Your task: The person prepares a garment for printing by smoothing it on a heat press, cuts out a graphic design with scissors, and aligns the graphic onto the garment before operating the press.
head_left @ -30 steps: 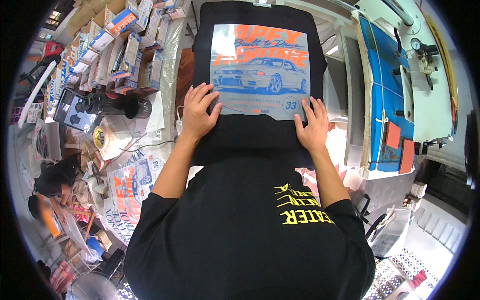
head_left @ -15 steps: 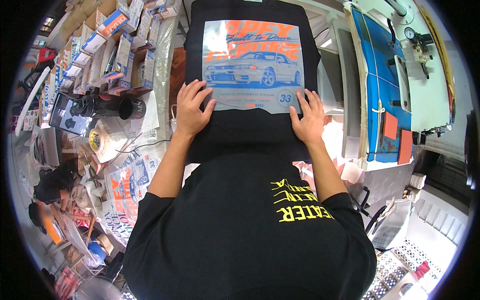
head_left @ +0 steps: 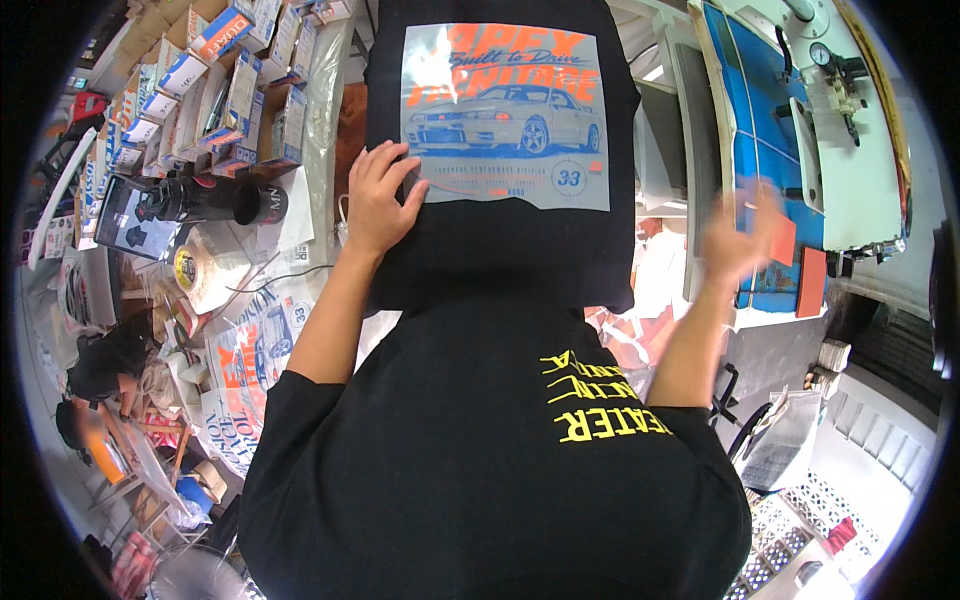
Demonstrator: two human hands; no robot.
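A black T-shirt [head_left: 500, 250] lies spread in front of me. On its chest rests a shiny, see-through printed transfer sheet [head_left: 430, 180] with a blue car and orange lettering; its lower edge looks wavy. My left hand [head_left: 385, 205] is at the sheet's lower left edge, fingers apart, with the fingertips on the film and the shirt. Off to the right of the shirt, my right hand [head_left: 738, 240] is smeared by motion. It is in front of a blue machine bed [head_left: 755, 110] and close to an orange-red pad [head_left: 782, 243]; whether it touches the pad cannot be told.
Cardboard boxes [head_left: 240, 100] crowd the table at the left. Near them are a black bottle [head_left: 205, 200], a tablet [head_left: 130, 225] and a tape roll [head_left: 186, 268]. More printed sheets [head_left: 235, 385] hang lower left. A pressure gauge [head_left: 820, 54] sits on the right-hand machine.
My right hand has left the sheet's lower right corner and swung right toward the blue machine bed. My left hand stays at the sheet's left edge. The view has shifted slightly.
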